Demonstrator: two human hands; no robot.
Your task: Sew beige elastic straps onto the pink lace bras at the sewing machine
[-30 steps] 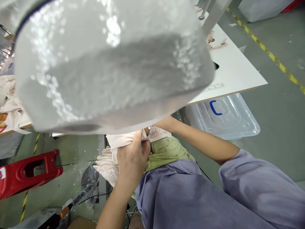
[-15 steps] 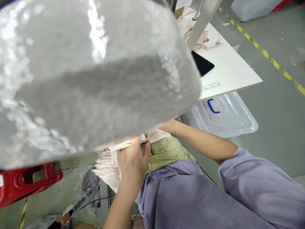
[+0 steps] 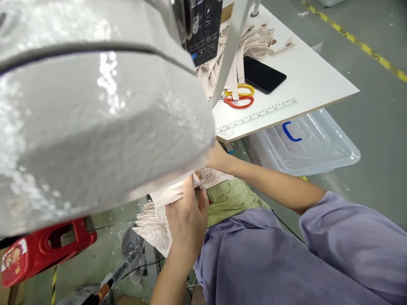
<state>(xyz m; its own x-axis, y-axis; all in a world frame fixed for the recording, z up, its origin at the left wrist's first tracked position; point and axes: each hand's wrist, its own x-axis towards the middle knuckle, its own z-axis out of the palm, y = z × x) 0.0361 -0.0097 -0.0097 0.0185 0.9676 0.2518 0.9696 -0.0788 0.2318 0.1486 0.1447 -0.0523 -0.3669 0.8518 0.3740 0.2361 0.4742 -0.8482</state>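
Note:
Pale pink lace fabric (image 3: 155, 228) hangs in folds below the large grey machine head (image 3: 111, 127), which fills the upper left. My left hand (image 3: 190, 207) grips the fabric's edge with its fingers bent and thumb near the index finger. Beyond it, my right hand (image 3: 217, 156) lies partly behind the machine head, by another lace part (image 3: 216, 177); its fingers are hidden. Green cloth (image 3: 230, 201) lies across my lap, against my body.
On the white table (image 3: 318, 84) lie pale fabric strips (image 3: 254, 40), a black phone (image 3: 264, 75), red-and-yellow scissors (image 3: 240, 96) and a ruler (image 3: 257, 115). A clear lidded box (image 3: 308, 144) stands below. A control panel (image 3: 203, 34) and red stool (image 3: 47, 250) flank the machine.
The view has shifted, so the machine head sits further left and the scissors, strips and control panel show more. Both hands stay close to the fabric.

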